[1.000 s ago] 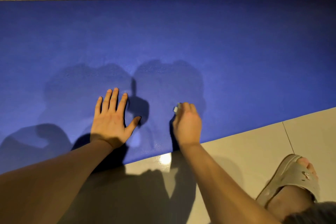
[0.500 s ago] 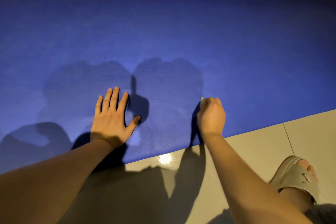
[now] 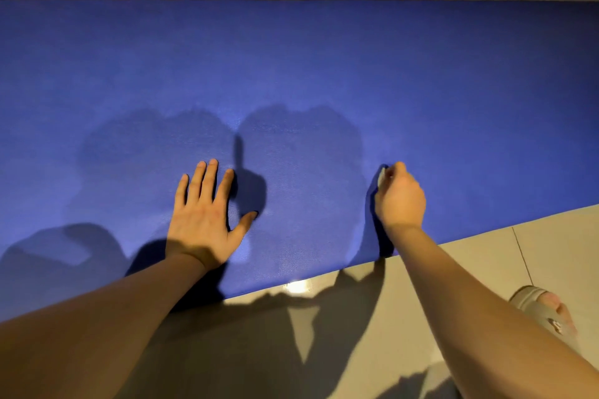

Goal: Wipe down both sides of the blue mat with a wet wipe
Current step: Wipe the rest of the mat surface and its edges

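The left hand (image 3: pixel 202 223) lies flat on the mat (image 3: pixel 324 68), fingers straight and spread. The mat lies across the tiled floor (image 3: pixel 486 269). Farther right, the right hand (image 3: pixel 400 199) curls its fingers around a wipe (image 3: pixel 381 177) pressed to the mat near its front edge.

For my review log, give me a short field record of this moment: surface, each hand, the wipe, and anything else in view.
surface: blue mat spread flat on a tiled floor
left hand: flat on the mat, fingers spread
right hand: curled round a wet wipe, holding it against the mat
wipe visibility: mostly hidden; a pale bit shows by the fingers
mat marks: darker patch between the hands, possibly damp
other: sandalled foot on the floor, lower right
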Tool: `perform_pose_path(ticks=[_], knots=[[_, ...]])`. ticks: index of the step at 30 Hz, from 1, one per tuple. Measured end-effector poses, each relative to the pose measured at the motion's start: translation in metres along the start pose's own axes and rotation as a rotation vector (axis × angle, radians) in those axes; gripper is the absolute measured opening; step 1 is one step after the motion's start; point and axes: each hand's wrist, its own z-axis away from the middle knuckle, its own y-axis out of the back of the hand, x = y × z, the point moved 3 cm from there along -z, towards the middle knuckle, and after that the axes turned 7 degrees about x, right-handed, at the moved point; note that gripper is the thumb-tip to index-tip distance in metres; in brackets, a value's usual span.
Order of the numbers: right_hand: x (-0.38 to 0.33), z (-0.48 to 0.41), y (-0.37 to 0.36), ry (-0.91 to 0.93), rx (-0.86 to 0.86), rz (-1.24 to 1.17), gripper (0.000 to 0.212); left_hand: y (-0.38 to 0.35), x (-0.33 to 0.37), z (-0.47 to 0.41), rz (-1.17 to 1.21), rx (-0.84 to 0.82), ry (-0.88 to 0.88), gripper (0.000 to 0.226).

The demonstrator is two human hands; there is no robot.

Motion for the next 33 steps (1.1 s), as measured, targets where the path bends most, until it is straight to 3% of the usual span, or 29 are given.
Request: perform_pose_path(ticks=[4, 9, 13, 19, 24, 29, 33], knots=[[-0.036, 0.016, -0.012, -0.062, 0.037, -0.084, 0.022, 0.0, 0.0, 0.0, -0.002, 0.0, -0.003, 0.089], [-0.106, 0.07, -0.036, 0.261, -0.075, -0.163, 0.014, 0.0, 0.0, 0.0, 0.013, 0.005, -0.003, 0.089], [-0.088, 0.059, -0.029, 0.567, -0.086, -0.063, 0.006, 0.001, 0.0, 0.0, 0.017, 0.006, 0.0, 0.088], [-0.004, -0.015, -0.005, 0.056, 0.037, 0.006, 0.025, 0.001, 0.0, 0.0, 0.025, 0.017, -0.002, 0.088], [-0.047, 0.008, -0.019, -0.051, 0.098, -0.098, 0.024, 0.0, 0.0, 0.0, 0.036, 0.018, -0.004, 0.088], [-0.116, 0.063, -0.042, 0.244, -0.002, -0.231, 0.012, 0.0, 0.0, 0.0, 0.016, 0.009, -0.005, 0.088], [-0.094, 0.049, -0.036, 0.55, -0.038, -0.094, 0.004, 0.001, 0.0, 0.0, 0.011, 0.008, -0.007, 0.088]])
